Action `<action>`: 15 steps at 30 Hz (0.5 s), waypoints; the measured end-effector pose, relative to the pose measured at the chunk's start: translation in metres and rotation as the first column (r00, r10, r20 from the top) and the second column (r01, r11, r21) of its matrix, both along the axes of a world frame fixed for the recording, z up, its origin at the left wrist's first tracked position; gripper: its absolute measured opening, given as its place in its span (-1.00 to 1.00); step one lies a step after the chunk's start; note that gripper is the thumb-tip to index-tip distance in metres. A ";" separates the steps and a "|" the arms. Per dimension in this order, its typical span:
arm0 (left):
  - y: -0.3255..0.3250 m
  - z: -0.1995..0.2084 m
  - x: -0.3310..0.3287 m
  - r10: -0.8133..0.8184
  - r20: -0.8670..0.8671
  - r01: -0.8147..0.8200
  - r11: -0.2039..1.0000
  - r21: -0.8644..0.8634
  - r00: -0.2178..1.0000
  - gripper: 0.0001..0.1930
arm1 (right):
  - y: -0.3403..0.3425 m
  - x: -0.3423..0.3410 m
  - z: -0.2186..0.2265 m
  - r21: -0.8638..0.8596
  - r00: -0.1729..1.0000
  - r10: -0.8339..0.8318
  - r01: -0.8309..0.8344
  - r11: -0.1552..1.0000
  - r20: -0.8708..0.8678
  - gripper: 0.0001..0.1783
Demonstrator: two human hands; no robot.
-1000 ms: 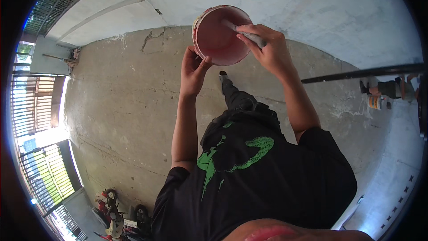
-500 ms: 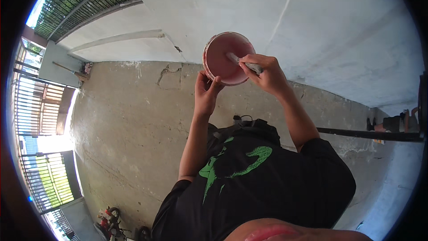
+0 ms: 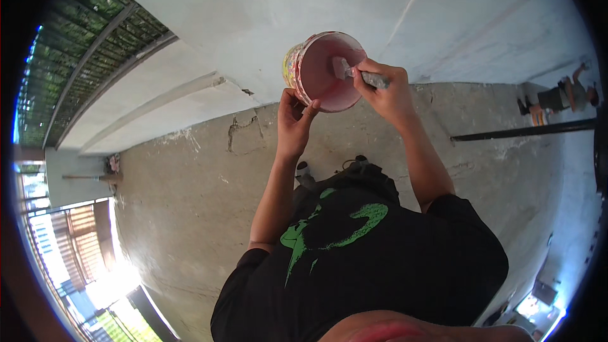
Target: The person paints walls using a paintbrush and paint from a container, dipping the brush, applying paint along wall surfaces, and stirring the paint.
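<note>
A round paint bucket [image 3: 292, 66] with a pinkish inside and a colourful printed side is tilted in front of me. My left hand [image 3: 295, 123] grips its lower left rim, thumb over the edge and fingers beneath. My right hand [image 3: 386, 92] is closed round the handle of a paintbrush [image 3: 342, 68]. The brush's pale, paint-coated bristles are inside the bucket, close to its inner wall; whether they touch it I cannot tell.
Beyond the bucket stands a pale painted wall [image 3: 354, 0]. The concrete floor [image 3: 183, 196] has a cracked patch near the wall. A black pole [image 3: 525, 130] juts in at right, near another person [image 3: 560, 98]. A broom [image 3: 95, 178] leans at far left.
The bucket has tipped so that more of its printed side shows. The brush head has moved up and right inside it. My view has turned, bringing the other person further into sight.
</note>
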State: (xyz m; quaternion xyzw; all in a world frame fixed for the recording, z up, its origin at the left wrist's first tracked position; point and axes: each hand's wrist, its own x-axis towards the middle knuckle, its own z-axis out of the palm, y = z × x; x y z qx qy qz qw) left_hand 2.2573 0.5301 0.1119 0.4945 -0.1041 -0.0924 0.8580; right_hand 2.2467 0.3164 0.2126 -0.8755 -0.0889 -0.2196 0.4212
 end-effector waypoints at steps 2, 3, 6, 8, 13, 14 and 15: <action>0.014 -0.001 0.016 -0.040 0.005 0.040 0.999 0.015 0.999 -0.74 | 0.016 0.009 -0.002 -0.028 0.998 -0.031 0.032 0.999 0.050 -0.92; 0.022 -0.003 0.021 -0.055 0.014 0.054 0.998 0.040 0.998 -0.74 | 0.025 0.010 -0.002 -0.047 0.994 -0.034 0.039 0.998 0.103 -0.91; 0.040 -0.009 0.038 -0.104 -0.024 0.105 0.993 0.045 0.994 -0.75 | 0.040 0.001 0.020 -0.035 0.981 -0.178 0.176 0.984 -0.079 -0.90; 0.048 -0.003 0.044 -0.125 -0.096 0.127 0.992 0.010 0.987 -0.76 | 0.046 -0.003 0.035 -0.024 0.987 -0.151 0.150 0.988 -0.046 -0.91; 0.049 0.008 0.045 -0.211 -0.282 0.173 0.973 -0.152 0.936 -0.75 | 0.021 -0.026 0.052 -0.128 0.996 0.025 -0.013 0.992 0.091 -0.75; 0.050 0.000 0.047 -0.255 -0.311 0.187 0.955 -0.230 0.916 -0.77 | 0.016 -0.028 0.049 -0.171 0.995 0.064 -0.051 0.984 0.073 -0.71; 0.054 -0.008 0.050 -0.266 -0.352 0.180 0.949 -0.257 0.897 -0.78 | 0.021 -0.026 0.053 -0.180 0.996 0.073 -0.063 0.982 0.050 -0.68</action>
